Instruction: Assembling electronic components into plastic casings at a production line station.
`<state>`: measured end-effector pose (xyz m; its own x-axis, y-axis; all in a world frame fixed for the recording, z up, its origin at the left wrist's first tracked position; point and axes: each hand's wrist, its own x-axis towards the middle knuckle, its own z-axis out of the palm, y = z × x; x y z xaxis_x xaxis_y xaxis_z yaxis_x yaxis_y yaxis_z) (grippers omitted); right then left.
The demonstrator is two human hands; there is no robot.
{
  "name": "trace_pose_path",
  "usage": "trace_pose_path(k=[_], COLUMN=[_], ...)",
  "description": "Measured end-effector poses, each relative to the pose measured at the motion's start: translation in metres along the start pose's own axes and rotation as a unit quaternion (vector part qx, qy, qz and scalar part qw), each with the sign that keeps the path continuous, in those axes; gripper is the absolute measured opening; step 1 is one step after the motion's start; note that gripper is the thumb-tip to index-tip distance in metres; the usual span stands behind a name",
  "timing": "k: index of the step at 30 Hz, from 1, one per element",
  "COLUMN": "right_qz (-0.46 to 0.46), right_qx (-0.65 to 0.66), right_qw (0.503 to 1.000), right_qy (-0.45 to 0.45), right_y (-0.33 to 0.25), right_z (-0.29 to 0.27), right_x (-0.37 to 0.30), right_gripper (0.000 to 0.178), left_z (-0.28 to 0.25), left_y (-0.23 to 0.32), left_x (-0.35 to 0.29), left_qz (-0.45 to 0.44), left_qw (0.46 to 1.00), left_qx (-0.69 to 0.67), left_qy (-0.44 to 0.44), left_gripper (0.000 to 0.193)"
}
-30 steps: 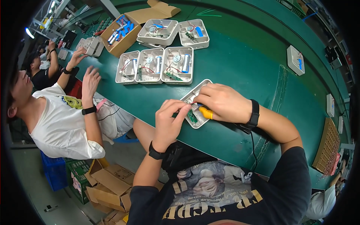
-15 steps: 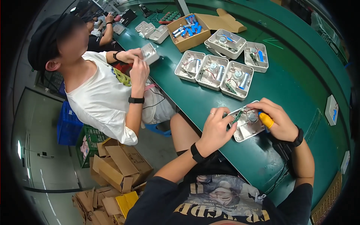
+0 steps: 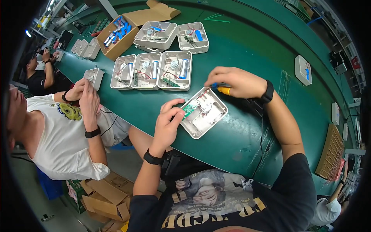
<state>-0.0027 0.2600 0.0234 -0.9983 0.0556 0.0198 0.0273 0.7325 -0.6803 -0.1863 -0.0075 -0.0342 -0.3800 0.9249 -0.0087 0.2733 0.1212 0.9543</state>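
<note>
A white plastic housing [image 3: 198,131] lies open on the green bench before me, with a round silver part [image 3: 206,109] and thin wires inside. At its left edge my left hand [image 3: 167,125] pinches a small green circuit board [image 3: 189,109] between thumb and fingers. My right hand [image 3: 244,84] is at the housing's far right corner, a yellow cover [image 3: 224,91] on one digit. Its fingers are closed round a dark blue piece [image 3: 216,85], mostly hidden, with wires beside it. I cannot make out its kind.
Several filled white housings [image 3: 176,71] stand beyond, some stacked. A cardboard box [image 3: 112,48] of blue cylindrical batteries sits at the back left. On my left a co-worker's hands [image 3: 88,94] hold another housing. A cable [image 3: 262,135] runs near my right forearm.
My view has swung right, so the bench things appear farther left. The circuit board now shows its flat face, and my right hand has moved to the housing's far corner.
</note>
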Motion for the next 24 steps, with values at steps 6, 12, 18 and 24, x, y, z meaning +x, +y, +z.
trace_pose_path(k=[6,12,18,24], right_qz=[-0.175,-0.203,-0.135,-0.095], right_qx=[-0.092,-0.072,-0.064,-0.059], right_qw=[0.979,0.975,0.984,0.977], right_qy=[0.049,0.058,0.097,0.181], right_y=[-0.025,-0.007,-0.013,-0.019], right_z=[0.014,0.036,0.046,0.048], right_x=[0.003,0.006,0.005,0.003], right_gripper=[0.030,0.026,0.020,0.017], left_z=[0.001,0.003,0.027,0.019], left_y=[-0.001,-0.001,0.029,0.013], left_x=[0.008,0.009,-0.033,-0.033], left_qz=[0.006,-0.020,-0.025,0.010], left_qw=[1.000,0.998,0.972,0.964], left_qx=[-0.009,-0.054,0.192,0.251], left_qy=[-0.026,-0.014,0.132,0.089], left_gripper=[0.021,0.023,0.050,0.061])
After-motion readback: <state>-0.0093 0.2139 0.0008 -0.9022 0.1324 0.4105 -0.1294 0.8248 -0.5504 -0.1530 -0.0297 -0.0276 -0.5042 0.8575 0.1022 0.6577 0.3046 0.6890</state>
